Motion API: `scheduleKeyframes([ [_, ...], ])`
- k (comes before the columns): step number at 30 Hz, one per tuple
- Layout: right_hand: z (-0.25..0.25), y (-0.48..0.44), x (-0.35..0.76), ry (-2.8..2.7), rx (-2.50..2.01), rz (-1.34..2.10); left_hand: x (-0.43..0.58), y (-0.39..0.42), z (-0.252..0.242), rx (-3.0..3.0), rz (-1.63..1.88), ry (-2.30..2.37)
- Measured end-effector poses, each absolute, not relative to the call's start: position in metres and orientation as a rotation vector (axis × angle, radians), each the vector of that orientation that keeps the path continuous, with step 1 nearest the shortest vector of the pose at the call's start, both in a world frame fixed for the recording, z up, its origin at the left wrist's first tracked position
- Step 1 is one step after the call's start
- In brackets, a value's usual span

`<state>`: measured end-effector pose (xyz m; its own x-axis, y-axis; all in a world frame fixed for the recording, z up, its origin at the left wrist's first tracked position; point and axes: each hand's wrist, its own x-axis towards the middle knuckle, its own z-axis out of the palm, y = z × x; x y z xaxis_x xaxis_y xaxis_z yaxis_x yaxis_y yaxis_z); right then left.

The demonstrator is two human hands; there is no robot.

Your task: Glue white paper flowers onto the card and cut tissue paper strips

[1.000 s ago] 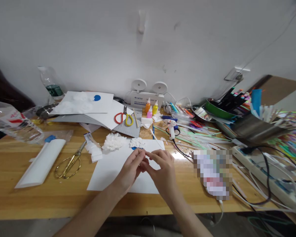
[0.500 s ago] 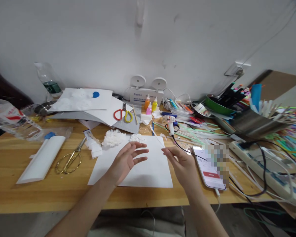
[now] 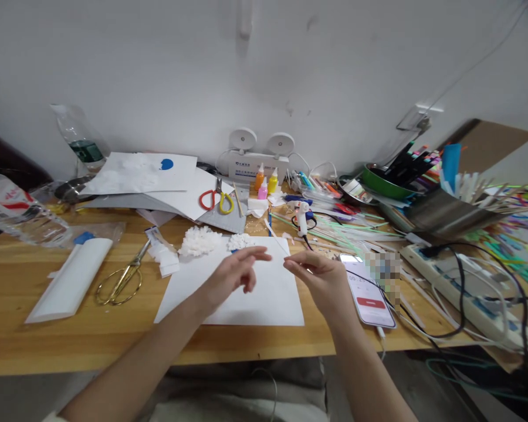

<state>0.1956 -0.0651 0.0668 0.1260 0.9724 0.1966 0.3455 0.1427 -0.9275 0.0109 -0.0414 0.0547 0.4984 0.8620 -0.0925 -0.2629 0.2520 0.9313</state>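
My right hand point(image 3: 319, 281) pinches a thin white strip point(image 3: 275, 235) between thumb and fingertips. The strip slants up and away to the left, towards the far edge of the white paper sheet point(image 3: 255, 305). Over that sheet, my left hand point(image 3: 231, 275) is raised with nothing in it, its forefinger stretched out and the other fingers loosely bent. A gap separates the two hands. Beyond the left hand, a larger heap of white crumbly pieces point(image 3: 200, 241) and a smaller white cluster point(image 3: 240, 241) rest at the sheet's far edge.
Gold-handled scissors point(image 3: 119, 286) and a folded white sheet point(image 3: 73, 281) lie to the left. A white glue gun point(image 3: 302, 217), a phone point(image 3: 369, 299) and a power strip point(image 3: 466, 299) with cables are to the right. Small paint bottles point(image 3: 263, 190) stand behind.
My left hand has turned and bent its spread fingers, leaving the forefinger outstretched. My right hand keeps the white strip in about the same place. The whole view has shifted slightly.
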Motion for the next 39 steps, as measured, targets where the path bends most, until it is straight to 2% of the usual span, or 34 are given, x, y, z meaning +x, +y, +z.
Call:
scheduleKeyframes([
  [2, 0.073, -0.061, 0.193, -1.392, -1.343, 0.787, 0.021, -0.041, 0.061, 1.167, 0.617, 0.636],
  [4, 0.077, -0.058, 0.196, -1.348, -1.317, 0.78, 0.026, -0.039, 0.065, 1.255, 0.539, 0.672],
  [10, 0.073, -0.055, 0.214, -1.259, -1.34, 0.762, 0.015, -0.038, 0.06, 1.298, 0.692, 0.906],
  [15, 0.063, -0.056, 0.22, -1.175, -1.352, 0.811, 0.008, -0.036, 0.059, 1.27, 0.798, 0.948],
  [21, 0.053, -0.063, 0.205, -1.245, -1.397, 0.919, 0.012, -0.032, 0.067, 1.206, 1.087, 0.927],
  [31, 0.042, -0.068, 0.172, -1.348, -1.34, 1.055, 0.019, -0.033, 0.079, 0.832, 1.107, 0.636],
  [39, 0.052, -0.065, 0.164, -1.296, -1.194, 1.048, 0.023, -0.036, 0.08, 0.854, 1.104, 0.626],
])
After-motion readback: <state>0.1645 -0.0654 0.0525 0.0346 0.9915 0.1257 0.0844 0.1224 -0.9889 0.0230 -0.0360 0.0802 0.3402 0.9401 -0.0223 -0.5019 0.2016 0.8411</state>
